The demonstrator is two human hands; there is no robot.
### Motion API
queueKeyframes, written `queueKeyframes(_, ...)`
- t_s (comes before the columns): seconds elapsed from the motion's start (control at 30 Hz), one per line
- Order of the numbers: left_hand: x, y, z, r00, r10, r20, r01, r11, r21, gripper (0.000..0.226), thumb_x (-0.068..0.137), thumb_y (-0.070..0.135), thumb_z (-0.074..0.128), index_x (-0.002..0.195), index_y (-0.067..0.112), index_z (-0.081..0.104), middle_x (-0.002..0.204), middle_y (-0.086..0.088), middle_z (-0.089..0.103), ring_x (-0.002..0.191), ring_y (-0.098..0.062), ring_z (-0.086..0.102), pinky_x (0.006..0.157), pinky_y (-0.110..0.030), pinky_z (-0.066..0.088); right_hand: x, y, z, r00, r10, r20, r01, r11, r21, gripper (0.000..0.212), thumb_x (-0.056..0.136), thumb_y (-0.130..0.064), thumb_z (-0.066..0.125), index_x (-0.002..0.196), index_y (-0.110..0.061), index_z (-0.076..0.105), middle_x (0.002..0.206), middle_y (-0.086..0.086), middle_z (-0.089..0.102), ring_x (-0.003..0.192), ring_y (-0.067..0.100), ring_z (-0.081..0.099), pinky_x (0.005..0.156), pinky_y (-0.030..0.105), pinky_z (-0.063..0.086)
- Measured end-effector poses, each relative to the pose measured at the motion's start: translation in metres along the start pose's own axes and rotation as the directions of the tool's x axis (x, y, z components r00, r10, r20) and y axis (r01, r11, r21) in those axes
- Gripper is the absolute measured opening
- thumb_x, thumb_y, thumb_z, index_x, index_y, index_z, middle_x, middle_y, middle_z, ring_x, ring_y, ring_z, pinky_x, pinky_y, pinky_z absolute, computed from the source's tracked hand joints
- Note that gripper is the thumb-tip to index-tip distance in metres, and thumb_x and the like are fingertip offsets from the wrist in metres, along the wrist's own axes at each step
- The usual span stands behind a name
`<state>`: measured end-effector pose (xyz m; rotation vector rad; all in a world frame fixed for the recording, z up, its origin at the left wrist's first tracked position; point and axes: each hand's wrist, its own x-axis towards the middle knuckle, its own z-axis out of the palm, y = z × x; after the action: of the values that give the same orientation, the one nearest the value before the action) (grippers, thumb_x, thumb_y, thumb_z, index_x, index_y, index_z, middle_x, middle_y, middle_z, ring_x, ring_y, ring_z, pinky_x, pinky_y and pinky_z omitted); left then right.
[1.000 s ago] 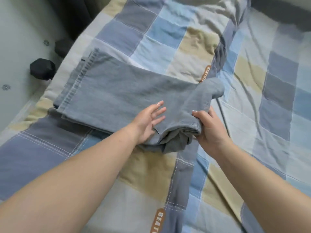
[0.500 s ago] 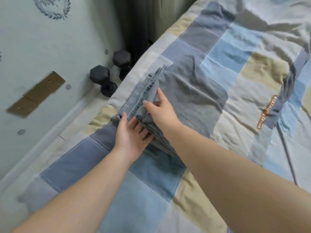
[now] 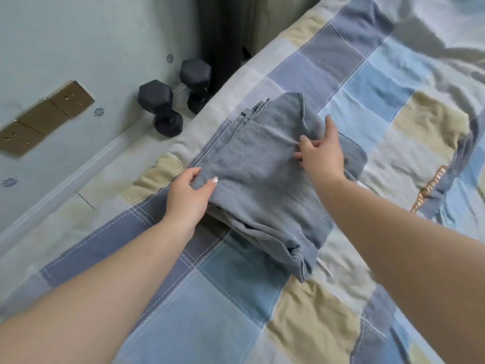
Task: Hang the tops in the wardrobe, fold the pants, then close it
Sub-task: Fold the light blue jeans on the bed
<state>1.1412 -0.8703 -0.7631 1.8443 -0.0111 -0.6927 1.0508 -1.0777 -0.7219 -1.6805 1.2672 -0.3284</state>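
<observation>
Grey-blue denim pants [image 3: 262,185] are sitting folded into a thick bundle on the patchwork bed cover in blue, grey and beige squares [image 3: 328,319], close to the bed's edge by the wall. Left hand [image 3: 187,195] is pinching the near-left corner of the pants, thumb on top and the rest of the fingers tucked under the fabric. Right hand [image 3: 321,153] lies on the far side of the pants with its fingers curled into the cloth. Two black hexagonal dumbbells [image 3: 168,106] sit on the floor just beyond the pants, against the wall.
</observation>
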Motion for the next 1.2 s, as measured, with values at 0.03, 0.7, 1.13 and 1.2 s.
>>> queueKeyframes(0.03, 0.001, -0.006, -0.004, 1.000, -0.021, 0.006, 0.021, 1.000, -0.005, 0.014, 0.073, 0.030, 0.072, 0.085, 0.034, 0.066, 0.094, 0.005, 0.072, 0.092, -0.020, 0.068, 0.088, -0.048, 0.054, 0.013, 0.000, -0.003, 0.998, 0.042, 0.038, -0.042, 0.999, 0.000, 0.069, 0.095, -0.025, 0.051, 0.150, -0.034, 0.011, 0.096, -0.001, 0.068, 0.073, 0.010, 0.068, 0.078, 0.032, 0.055)
queueKeyframes(0.7, 0.015, 0.023, 0.054, 0.460, 0.423, 0.781, -0.776, -0.236, 0.585, 0.056, 0.090, 0.034, 0.040, 0.145, 0.023, 0.036, 0.155, -0.012, 0.028, 0.144, -0.031, 0.021, 0.113, -0.060, 0.019, -0.130, 0.116, 0.044, 0.766, -0.404, 0.500, 0.642, 0.448, -0.622, 0.068, 0.081, -0.053, 0.039, 0.138, -0.016, 0.045, 0.148, 0.017, 0.039, 0.137, 0.032, 0.037, 0.104, 0.062, 0.032)
queueKeyframes(1.13, 0.047, 0.023, 0.030, 0.878, 0.245, 0.411, -0.471, 0.287, 0.834, 0.092, 0.080, 0.074, 0.043, 0.150, 0.039, -0.006, 0.161, -0.005, -0.003, 0.146, -0.029, 0.013, 0.113, -0.047, 0.025, -0.099, 0.139, -0.040, 0.999, 0.014, 0.047, -0.006, 0.984, -0.177, 0.071, 0.091, -0.034, 0.060, 0.149, -0.037, 0.018, 0.158, 0.003, 0.006, 0.141, 0.002, 0.009, 0.107, 0.014, 0.010)
queueKeyframes(1.2, 0.053, 0.025, 0.027, 0.881, 0.183, 0.436, -0.472, 0.286, 0.834, 0.095, 0.078, 0.075, 0.045, 0.148, 0.043, -0.008, 0.161, -0.004, -0.001, 0.145, -0.027, 0.018, 0.110, -0.045, 0.029, -0.082, 0.144, -0.043, 0.991, 0.047, 0.123, -0.015, 0.968, -0.250, 0.084, 0.086, -0.039, 0.064, 0.150, -0.035, 0.011, 0.158, 0.007, 0.007, 0.146, 0.014, 0.009, 0.114, 0.025, 0.013)
